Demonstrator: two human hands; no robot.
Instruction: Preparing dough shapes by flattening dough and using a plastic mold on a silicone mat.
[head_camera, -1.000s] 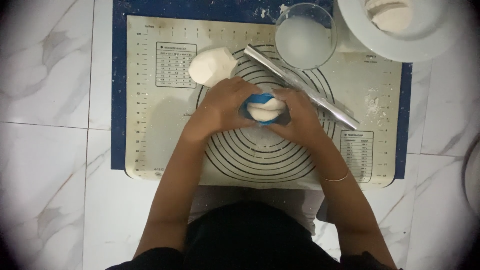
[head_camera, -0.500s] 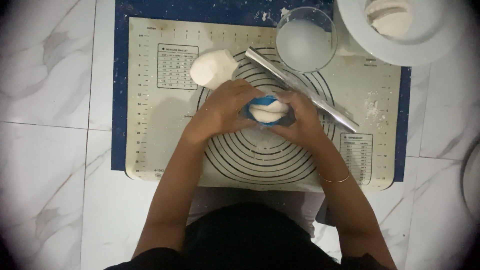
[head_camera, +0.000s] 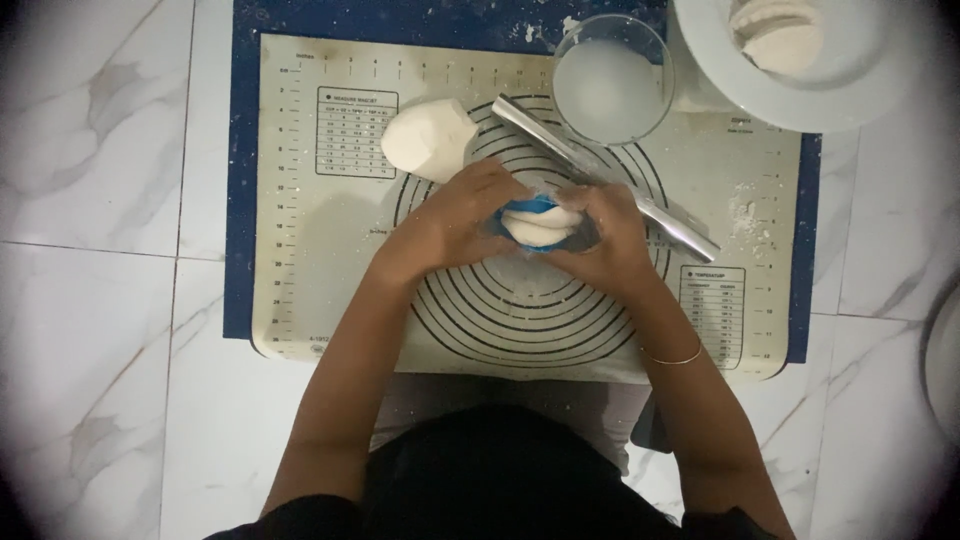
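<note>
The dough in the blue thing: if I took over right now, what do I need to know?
Left hand and right hand: both cupped around the blue mould, which holds a piece of white dough, above the ringed baking mat.
A bigger dough lump lies on the mat, upper left of the hands.
The metal rolling pin lies slantwise behind the hands.
A glass bowl of white flour and a white plate with shaped pieces sit at the top right.
Done: some pieces are on the plate.
Left: the big lump is unshaped.
</note>
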